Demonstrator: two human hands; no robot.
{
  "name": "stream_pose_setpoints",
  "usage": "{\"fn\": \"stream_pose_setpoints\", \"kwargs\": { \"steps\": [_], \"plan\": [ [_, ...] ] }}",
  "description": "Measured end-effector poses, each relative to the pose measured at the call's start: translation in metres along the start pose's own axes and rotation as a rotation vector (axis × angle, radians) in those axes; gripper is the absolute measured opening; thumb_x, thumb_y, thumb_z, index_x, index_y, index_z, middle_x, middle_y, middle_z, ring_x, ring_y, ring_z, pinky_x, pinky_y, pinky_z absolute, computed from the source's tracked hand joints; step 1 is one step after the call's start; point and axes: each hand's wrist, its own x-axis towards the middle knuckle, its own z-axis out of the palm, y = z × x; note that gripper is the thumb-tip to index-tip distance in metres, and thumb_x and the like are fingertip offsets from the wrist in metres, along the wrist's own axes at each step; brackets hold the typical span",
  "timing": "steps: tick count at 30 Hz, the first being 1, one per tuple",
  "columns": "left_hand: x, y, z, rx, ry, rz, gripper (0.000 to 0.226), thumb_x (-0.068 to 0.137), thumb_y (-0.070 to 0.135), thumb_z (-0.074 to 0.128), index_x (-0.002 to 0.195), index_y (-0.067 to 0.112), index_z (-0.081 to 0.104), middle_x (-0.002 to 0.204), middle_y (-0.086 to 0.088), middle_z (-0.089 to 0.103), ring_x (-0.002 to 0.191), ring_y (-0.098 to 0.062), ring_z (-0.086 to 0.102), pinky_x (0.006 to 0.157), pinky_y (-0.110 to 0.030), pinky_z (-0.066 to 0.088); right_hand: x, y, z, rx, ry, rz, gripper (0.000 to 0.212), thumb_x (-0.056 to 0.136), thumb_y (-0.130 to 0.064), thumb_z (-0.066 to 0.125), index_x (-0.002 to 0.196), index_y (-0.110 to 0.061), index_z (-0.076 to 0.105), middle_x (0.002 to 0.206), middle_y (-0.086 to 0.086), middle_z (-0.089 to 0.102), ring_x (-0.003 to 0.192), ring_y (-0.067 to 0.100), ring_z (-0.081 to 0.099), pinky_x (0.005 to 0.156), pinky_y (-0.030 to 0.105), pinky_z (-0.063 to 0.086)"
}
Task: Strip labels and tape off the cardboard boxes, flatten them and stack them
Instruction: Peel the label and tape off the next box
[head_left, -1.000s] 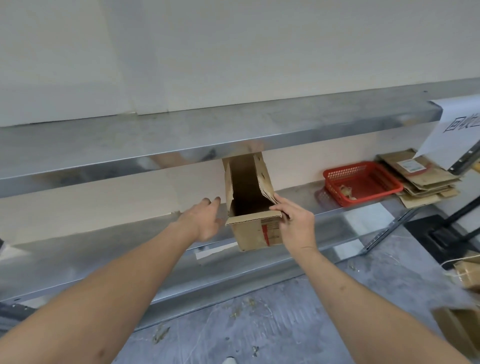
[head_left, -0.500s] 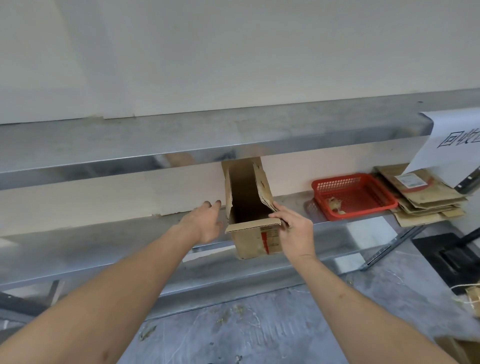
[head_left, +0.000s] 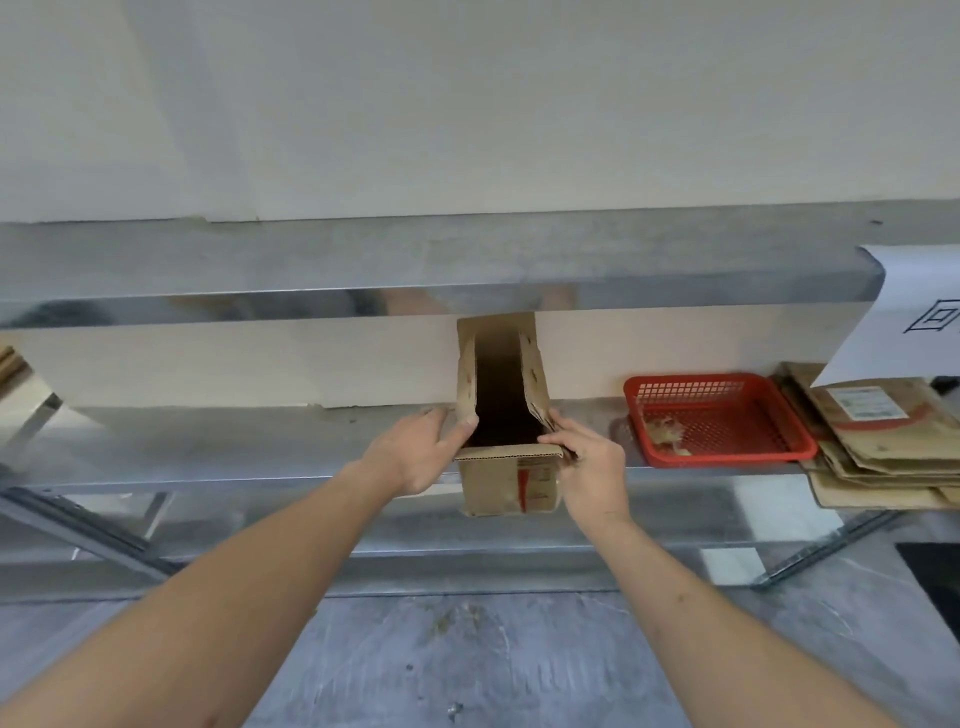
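left hand (head_left: 415, 451) now grips red-printed box (head_left: 511, 480), print unreadable.

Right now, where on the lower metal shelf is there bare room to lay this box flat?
Bare steel runs left of the open brown cardboard box, past the left hand. A narrower gap lies between the right hand and the red plastic mesh basket. The right end is crowded: basket, then the stack of flattened cardboard.
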Motion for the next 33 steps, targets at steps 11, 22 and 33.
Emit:
{"fn": "stream_pose_setpoints", "kwargs": {
  "steps": [11, 22, 33],
  "plan": [
    [0.041, 0.023, 0.017, -0.267, 0.007, -0.039, 0.048, 0.094, 0.022, 0.055, 0.137, 0.014, 0.035, 0.112, -0.016, 0.066, 0.097, -0.032, 0.064, 0.089, -0.050, 0.056, 0.012, 0.010, -0.035, 0.122, -0.171, 0.417, 0.055, 0.094, 0.005, 0.057, 0.140, -0.023, 0.061, 0.121, -0.008, 0.067, 0.104, 0.005, 0.065, 0.093, 0.028, 0.059],
    [0.047, 0.005, 0.016, -0.835, -0.032, -0.191, 0.064, 0.094, -0.006, 0.063, 0.142, 0.023, 0.032, 0.119, -0.012, 0.064, 0.095, -0.029, 0.073, 0.089, -0.044, 0.061, 0.065, -0.051, -0.033, -0.589, -0.430, 0.385, 0.041, 0.093, -0.055, 0.063, 0.083, -0.015, 0.059, 0.100, 0.007, 0.063, 0.095, 0.028, 0.062, 0.082, 0.038, 0.054],
    [0.041, -0.010, 0.034, -0.973, -0.129, -0.205, 0.081, 0.109, 0.023, 0.044, 0.157, 0.044, -0.017, 0.144, -0.017, 0.054, 0.110, -0.030, 0.071, 0.085, -0.038, 0.059, 0.027, -0.046, 0.053, -0.899, -0.512, 0.307, 0.112, 0.075, -0.097, 0.035, 0.160, -0.042, -0.013, 0.157, 0.040, -0.028, 0.145, 0.059, -0.029, 0.120, 0.069, -0.006]
  ]
}}
